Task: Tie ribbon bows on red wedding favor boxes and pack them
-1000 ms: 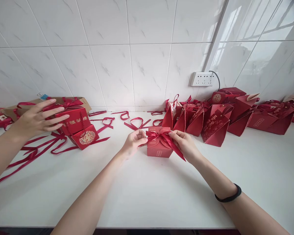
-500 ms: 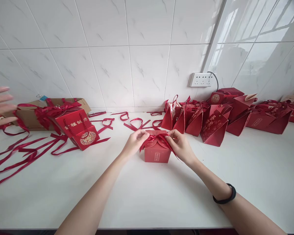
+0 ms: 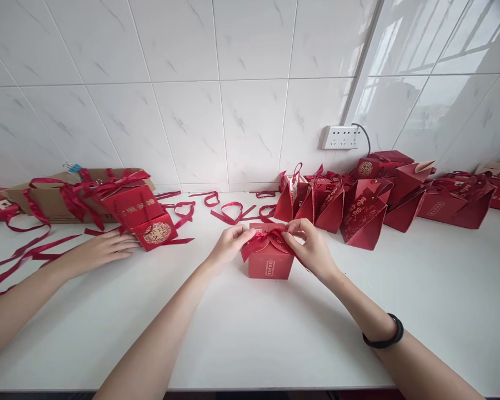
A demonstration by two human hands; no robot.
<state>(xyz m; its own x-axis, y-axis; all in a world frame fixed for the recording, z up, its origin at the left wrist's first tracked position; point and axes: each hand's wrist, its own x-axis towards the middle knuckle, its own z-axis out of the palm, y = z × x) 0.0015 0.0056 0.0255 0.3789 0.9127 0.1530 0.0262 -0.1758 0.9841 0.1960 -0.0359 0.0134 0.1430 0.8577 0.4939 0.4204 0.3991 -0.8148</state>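
Head-height view down over hands

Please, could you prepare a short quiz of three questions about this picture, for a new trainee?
1. What do the left hand and the right hand pinch above the red box?
a) scissors
b) the ribbon
c) a pen
2. True or false: a black band is worn on the right wrist.
3. Fill the gap: the white socket strip is on the ____ wall.

Key: 1. b; 2. true; 3. tiled
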